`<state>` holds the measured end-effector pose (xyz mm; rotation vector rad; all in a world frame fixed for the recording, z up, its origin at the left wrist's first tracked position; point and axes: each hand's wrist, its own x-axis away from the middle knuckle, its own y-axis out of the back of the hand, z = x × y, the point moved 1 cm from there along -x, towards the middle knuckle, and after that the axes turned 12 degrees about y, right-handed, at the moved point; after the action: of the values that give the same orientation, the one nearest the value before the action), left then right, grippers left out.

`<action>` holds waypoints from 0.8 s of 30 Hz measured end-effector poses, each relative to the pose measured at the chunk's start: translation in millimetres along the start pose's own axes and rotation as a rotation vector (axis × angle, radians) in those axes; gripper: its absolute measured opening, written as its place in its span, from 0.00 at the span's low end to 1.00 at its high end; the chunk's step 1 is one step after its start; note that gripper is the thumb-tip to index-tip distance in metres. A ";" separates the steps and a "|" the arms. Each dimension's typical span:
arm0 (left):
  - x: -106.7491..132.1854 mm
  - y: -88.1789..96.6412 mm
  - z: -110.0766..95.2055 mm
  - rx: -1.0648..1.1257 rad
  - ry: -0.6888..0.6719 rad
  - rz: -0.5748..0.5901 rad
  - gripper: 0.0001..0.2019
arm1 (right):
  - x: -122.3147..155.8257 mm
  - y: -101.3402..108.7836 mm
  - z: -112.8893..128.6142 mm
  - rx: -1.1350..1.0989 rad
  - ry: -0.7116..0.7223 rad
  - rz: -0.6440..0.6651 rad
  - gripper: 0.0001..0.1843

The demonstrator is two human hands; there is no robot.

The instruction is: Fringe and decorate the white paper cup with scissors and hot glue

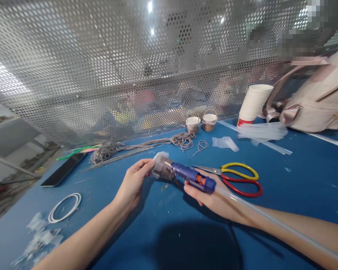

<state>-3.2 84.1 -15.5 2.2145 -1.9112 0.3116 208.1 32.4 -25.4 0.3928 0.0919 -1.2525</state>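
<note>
My left hand point(136, 178) pinches the rim of a small cord-wrapped cup point(163, 168), brownish grey with a whitish translucent edge, tipped on its side. Closed around a blue hot glue gun point(191, 175) is my right hand point(211, 198). The gun's nozzle is at the cup's side; whether it touches cannot be made out. A long clear glue stick point(259, 210) runs out of its back end over my right forearm. Just beyond my right hand lie scissors point(239, 170) with one yellow and one red handle.
Two small handled baskets point(193, 125) stand by the perforated metal screen point(101, 75). Grey cord point(183, 140), a phone point(63, 170), a white coil point(64, 208) and plastic scraps point(43, 240) lie leftward. Clear strips point(263, 131), stacked paper cups point(255, 105) and a pale backpack point(315, 97) are right.
</note>
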 end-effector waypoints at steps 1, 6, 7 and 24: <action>-0.7 0.5 -0.5 0.016 0.021 0.006 0.13 | 0.3 -1.0 -1.4 0.026 0.015 0.027 0.07; -1.9 0.9 1.0 0.093 0.090 0.034 0.17 | -0.8 -4.8 -11.2 0.087 0.011 0.086 0.05; -1.7 0.5 1.5 0.106 0.101 0.046 0.18 | -0.9 -5.1 -11.6 0.088 0.003 0.087 0.05; 5.3 3.5 -3.0 -0.729 -0.557 0.199 0.14 | -10.9 -2.7 -23.9 -0.139 -0.103 -0.230 0.11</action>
<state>-6.0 79.4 -11.1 1.7044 -2.0250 -0.9233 205.6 49.7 -45.1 0.2003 0.1385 -1.4811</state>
